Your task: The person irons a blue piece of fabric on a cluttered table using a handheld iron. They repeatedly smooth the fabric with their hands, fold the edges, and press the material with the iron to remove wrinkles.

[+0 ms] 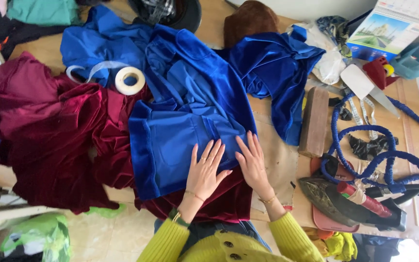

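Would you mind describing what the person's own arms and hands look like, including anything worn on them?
Both arms are covered by yellow-green knitted sleeves that reach the wrists. The left hand has a ring on one finger, a thin gold bracelet at the wrist and a green band with a gold piece just below it. The right hand is bare apart from a thin gold bracelet at its wrist.

The scene is bright with soft, even daylight, and the shadows are weak, only a faint one under each hand on the blue velvet cloth point(190, 131). The velvet shows shiny highlights on its folds. The lower right corner is overexposed to white, the edges bend a little from the wide lens, and the picture is mostly sharp.
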